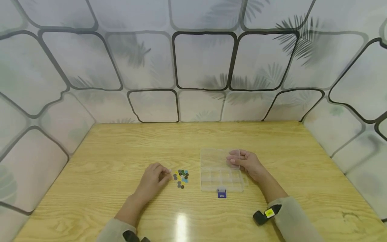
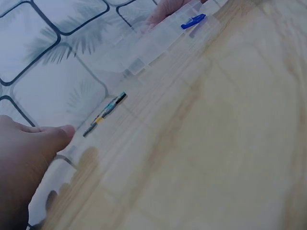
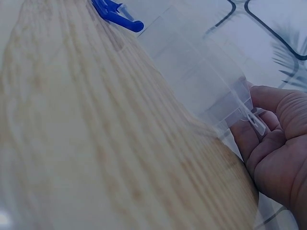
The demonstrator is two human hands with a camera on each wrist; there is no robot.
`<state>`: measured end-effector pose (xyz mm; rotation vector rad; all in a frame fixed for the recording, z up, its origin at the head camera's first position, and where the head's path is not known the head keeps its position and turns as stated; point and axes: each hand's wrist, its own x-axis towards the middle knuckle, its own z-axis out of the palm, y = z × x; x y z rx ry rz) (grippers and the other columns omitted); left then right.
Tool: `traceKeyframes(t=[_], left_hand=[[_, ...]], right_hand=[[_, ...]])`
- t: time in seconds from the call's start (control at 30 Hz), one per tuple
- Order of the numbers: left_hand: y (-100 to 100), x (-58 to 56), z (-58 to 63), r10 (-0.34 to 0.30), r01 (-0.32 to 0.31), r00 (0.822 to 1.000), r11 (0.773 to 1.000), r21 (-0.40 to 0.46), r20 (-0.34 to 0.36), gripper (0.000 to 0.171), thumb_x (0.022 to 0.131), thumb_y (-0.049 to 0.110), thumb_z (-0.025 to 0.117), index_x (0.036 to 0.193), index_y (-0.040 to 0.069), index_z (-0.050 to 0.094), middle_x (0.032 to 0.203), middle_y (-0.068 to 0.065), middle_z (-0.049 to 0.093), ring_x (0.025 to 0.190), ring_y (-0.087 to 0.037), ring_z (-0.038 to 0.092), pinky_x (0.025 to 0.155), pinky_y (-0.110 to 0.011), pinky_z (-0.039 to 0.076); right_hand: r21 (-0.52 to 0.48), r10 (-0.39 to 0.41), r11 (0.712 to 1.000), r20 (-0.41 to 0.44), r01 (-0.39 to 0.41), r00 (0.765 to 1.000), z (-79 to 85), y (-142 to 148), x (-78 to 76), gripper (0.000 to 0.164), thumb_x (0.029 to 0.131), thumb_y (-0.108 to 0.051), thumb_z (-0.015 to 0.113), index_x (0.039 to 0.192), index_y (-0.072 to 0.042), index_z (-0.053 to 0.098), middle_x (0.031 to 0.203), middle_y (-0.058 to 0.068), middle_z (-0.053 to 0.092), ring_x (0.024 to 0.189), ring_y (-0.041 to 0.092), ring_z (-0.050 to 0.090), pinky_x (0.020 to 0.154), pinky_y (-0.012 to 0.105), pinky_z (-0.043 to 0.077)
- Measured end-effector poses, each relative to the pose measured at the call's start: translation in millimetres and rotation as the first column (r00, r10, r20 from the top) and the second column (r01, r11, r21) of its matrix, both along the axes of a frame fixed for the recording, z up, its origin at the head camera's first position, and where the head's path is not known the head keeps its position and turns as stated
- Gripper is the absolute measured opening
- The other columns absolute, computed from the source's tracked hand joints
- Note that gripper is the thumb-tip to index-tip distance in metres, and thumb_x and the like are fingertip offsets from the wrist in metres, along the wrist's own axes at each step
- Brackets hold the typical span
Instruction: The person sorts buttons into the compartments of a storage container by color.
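Note:
A clear plastic compartment box (image 1: 222,181) stands on the table, its lid (image 1: 214,158) raised at the back and a blue latch (image 1: 221,193) at the front. My right hand (image 1: 246,164) grips the lid at its right edge, some fingers showing through the clear plastic. In the right wrist view, the thumb lies against the box's side, with fingers curled below. Left of the box is a cluster of small flat round pieces (image 1: 181,178) in yellow, blue, green, grey and black. My left hand (image 1: 154,178) rests beside them, fingers loosely bent, fingertips close to the cluster's left edge.
The wood-grain table (image 1: 136,141) reaches back to a pale wall (image 1: 199,104) with a dark-outlined stone and leaf pattern, which also closes in both sides. A black wrist camera (image 1: 266,215) sits on the right sleeve (image 1: 291,218).

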<state>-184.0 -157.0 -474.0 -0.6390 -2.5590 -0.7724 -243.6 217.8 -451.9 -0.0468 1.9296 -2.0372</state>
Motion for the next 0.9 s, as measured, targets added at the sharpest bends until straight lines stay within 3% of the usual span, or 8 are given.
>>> traceKeyframes(t=[0.17, 0.43, 0.7, 0.9], left_hand=[[-2, -7.9, 1.8, 0.054, -0.054, 0.998, 0.998, 0.012, 0.036, 0.022, 0.08, 0.018, 0.076, 0.097, 0.008, 0.065, 0.091, -0.001, 0.059, 0.088, -0.017, 0.053, 0.08, -0.036, 0.046], [-3, -17.2, 4.0, 0.11, -0.115, 0.974, 0.993, 0.013, 0.2, 0.025, 0.081, 0.031, 0.075, 0.096, 0.012, 0.068, 0.091, 0.0, 0.059, 0.088, -0.018, 0.052, 0.083, -0.04, 0.043], [-1, -17.1, 3.3, 0.099, -0.106, 0.965, 0.994, 0.013, 0.242, 0.015, 0.081, 0.029, 0.074, 0.086, 0.016, 0.067, 0.084, 0.005, 0.058, 0.081, -0.014, 0.05, 0.084, -0.043, 0.04], [1, -15.3, 7.2, 0.086, -0.079, 0.96, 0.996, -0.038, 0.265, 0.01, 0.085, 0.026, 0.071, 0.086, 0.017, 0.067, 0.084, 0.006, 0.058, 0.081, -0.012, 0.048, 0.084, -0.042, 0.038]], right_hand=[[0.009, 0.008, 1.0, -0.01, -0.008, 1.0, -0.2, -1, -0.7, 0.056, 0.087, -0.005, 0.067, 0.134, 0.008, 0.04, 0.098, -0.004, 0.071, 0.093, 0.009, 0.067, 0.079, 0.024, 0.053], [0.024, 0.009, 1.0, -0.01, -0.009, 1.0, -1.1, 0, -1.0, 0.057, 0.087, -0.008, 0.068, 0.134, 0.007, 0.04, 0.1, -0.003, 0.071, 0.094, 0.009, 0.067, 0.08, 0.023, 0.053], [0.028, 0.02, 0.999, -0.022, -0.019, 1.0, -3.4, 1, 0.1, 0.058, 0.086, -0.007, 0.068, 0.134, 0.008, 0.039, 0.101, -0.002, 0.071, 0.095, 0.01, 0.067, 0.08, 0.024, 0.053], [0.026, 0.022, 0.999, -0.025, -0.021, 0.999, -3.8, 1, 0.1, 0.058, 0.087, -0.007, 0.068, 0.134, 0.009, 0.039, 0.1, -0.003, 0.071, 0.094, 0.01, 0.067, 0.079, 0.024, 0.053]])
